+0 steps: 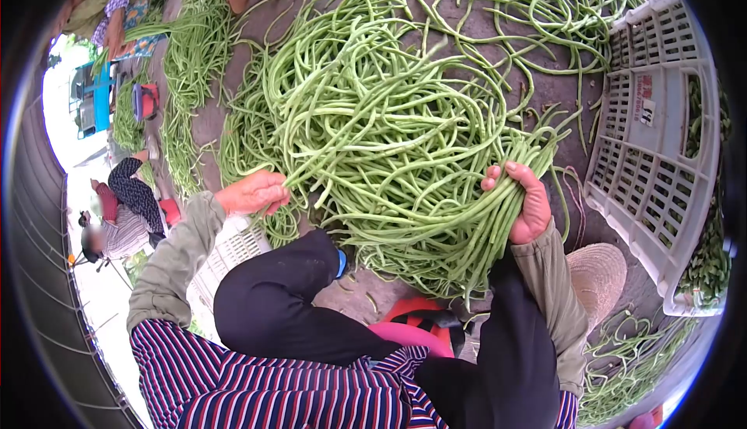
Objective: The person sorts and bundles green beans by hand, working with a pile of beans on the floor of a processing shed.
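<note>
A big heap of long green beans (389, 126) lies on the ground before my knees. My right hand (531, 205) is wrapped round a thick bundle of long beans (482, 231), their ends fanning out above the fingers and the rest trailing left over the heap. At the heap's left edge, my left hand (255, 193) is closed with fingers pinched on the ends of a few long beans (307, 168), which stretch up and right across the pile.
On the right stands a white plastic crate (654, 141) with slatted walls. More beans (560, 1) are strewn behind the heap. A straw hat (597, 277) is beside my right forearm. Other people sit at the left, one in patterned trousers (136, 188); a co-worker's hand (115, 32) shows upper left.
</note>
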{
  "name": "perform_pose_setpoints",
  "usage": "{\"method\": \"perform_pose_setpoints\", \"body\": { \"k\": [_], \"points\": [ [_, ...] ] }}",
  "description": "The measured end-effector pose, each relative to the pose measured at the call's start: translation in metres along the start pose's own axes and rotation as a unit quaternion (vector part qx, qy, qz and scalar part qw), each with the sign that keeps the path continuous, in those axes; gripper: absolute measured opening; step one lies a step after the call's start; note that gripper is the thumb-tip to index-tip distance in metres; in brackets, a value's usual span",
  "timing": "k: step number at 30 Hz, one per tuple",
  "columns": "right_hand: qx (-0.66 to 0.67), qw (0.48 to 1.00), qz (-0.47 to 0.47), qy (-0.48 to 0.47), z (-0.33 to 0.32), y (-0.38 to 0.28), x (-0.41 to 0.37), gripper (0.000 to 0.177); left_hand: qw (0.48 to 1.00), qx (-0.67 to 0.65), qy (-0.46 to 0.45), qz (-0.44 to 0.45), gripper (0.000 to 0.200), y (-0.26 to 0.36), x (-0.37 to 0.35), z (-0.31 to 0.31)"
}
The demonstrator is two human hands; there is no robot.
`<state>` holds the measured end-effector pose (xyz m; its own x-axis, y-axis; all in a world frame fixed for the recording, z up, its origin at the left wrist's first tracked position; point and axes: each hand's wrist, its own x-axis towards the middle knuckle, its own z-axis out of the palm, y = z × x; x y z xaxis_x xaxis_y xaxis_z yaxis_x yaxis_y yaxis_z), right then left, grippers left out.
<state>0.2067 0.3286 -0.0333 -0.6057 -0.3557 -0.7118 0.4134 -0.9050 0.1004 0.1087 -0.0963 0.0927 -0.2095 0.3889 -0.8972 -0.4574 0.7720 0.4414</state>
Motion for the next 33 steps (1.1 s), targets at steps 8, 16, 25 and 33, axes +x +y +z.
{"method": "perform_pose_setpoints", "body": {
  "k": [8, 16, 25, 33],
  "points": [
    [0.005, 1.0, 0.008, -0.004, -0.001, 0.0, -0.001, 0.013, 0.935, 0.326, 0.141, 0.004, 0.017, -0.004, 0.023, -0.002],
    [0.01, 1.0, 0.017, -0.013, -0.003, -0.001, 0.001, 0.011, 0.866, 0.324, 0.316, 0.213, 0.013, 0.092, 0.099, -0.01],
    [0.018, 0.999, 0.024, -0.024, -0.006, -0.001, 0.002, 0.01, 0.837, 0.454, 0.258, 0.164, 0.017, 0.113, 0.169, -0.025],
    [0.016, 0.999, 0.021, -0.019, -0.006, -0.001, 0.002, 0.01, 0.922, 0.065, 0.35, 0.15, 0.016, 0.136, 0.153, -0.056]
  ]
}}
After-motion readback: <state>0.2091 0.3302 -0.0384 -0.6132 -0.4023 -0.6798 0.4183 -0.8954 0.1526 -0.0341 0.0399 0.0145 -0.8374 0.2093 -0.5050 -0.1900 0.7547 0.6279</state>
